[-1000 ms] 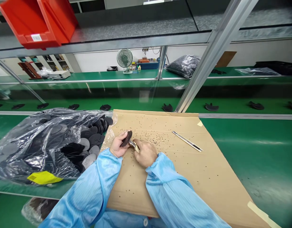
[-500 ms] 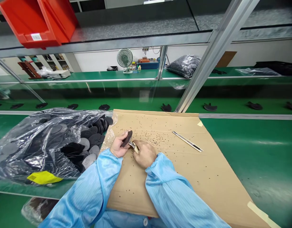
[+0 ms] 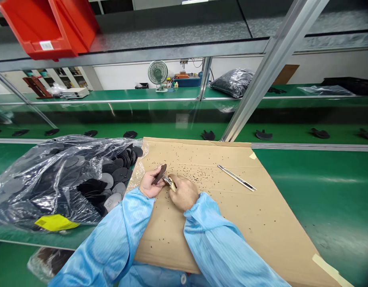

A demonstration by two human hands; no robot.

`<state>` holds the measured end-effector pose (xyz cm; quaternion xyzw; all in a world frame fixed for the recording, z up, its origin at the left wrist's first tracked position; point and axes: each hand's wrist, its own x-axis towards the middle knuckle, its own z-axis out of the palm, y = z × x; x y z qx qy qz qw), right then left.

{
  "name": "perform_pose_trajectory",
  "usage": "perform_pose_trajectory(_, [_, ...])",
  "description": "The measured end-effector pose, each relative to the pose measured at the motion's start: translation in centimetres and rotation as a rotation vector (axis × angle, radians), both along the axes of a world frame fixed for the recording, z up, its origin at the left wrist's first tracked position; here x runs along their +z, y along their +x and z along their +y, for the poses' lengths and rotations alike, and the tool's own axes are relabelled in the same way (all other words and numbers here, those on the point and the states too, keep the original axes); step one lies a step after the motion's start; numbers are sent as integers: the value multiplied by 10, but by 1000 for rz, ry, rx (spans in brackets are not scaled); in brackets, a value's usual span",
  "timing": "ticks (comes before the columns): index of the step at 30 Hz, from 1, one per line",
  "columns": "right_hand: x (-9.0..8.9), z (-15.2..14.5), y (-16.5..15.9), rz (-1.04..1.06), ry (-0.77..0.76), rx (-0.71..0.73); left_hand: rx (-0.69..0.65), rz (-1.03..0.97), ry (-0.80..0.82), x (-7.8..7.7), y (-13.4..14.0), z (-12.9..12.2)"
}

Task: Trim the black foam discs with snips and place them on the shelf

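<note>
My left hand (image 3: 150, 184) grips a dark, thin disc-like part (image 3: 160, 174), held tilted up with its edge towards my right side. In my right hand (image 3: 184, 194) is a pair of small nippers (image 3: 171, 183) with pale handles and metal jaws. The jaws point at the lower edge of the disc part; whether they touch it I cannot tell. Both hands are above a cardboard sheet (image 3: 232, 227) strewn with tiny dark scraps (image 3: 198, 172). To the left, a clear plastic bag (image 3: 52, 175) lies open with many similar dark discs (image 3: 119, 174) spilling out.
A slim utility knife (image 3: 237, 177) lies on the cardboard at the right. Behind, a green conveyor belt (image 3: 172, 129) carries spaced black parts (image 3: 208, 135). A metal post (image 3: 274, 71) slants up at the right, and a red bin (image 3: 52, 32) sits overhead at the left.
The nippers have drawn back slightly to the right from the disc part, which is turned more edge-on. The parts on the belt have shifted slightly left.
</note>
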<state>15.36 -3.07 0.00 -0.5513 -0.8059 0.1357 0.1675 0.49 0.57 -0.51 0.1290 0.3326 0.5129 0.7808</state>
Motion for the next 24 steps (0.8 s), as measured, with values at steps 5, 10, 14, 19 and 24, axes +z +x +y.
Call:
perform_pose_trajectory(5, [0, 0, 0, -11, -5, 7, 0, 7, 14, -2, 0, 0])
perform_pose_trajectory(10, [-2, 0, 0, 0, 0, -10, 11, 8, 2, -3, 0, 1])
perform_pose_trajectory(14, [-1, 0, 0, -1, -13, 3, 3, -2, 1, -5, -1, 2])
perform_pose_trajectory(19, [1, 0, 0, -47, 15, 1, 4, 8, 22, -10, -3, 3])
perform_pose_trajectory(24, [1, -1, -1, -104, 41, -33, 22, 20, 22, -9, -1, 2])
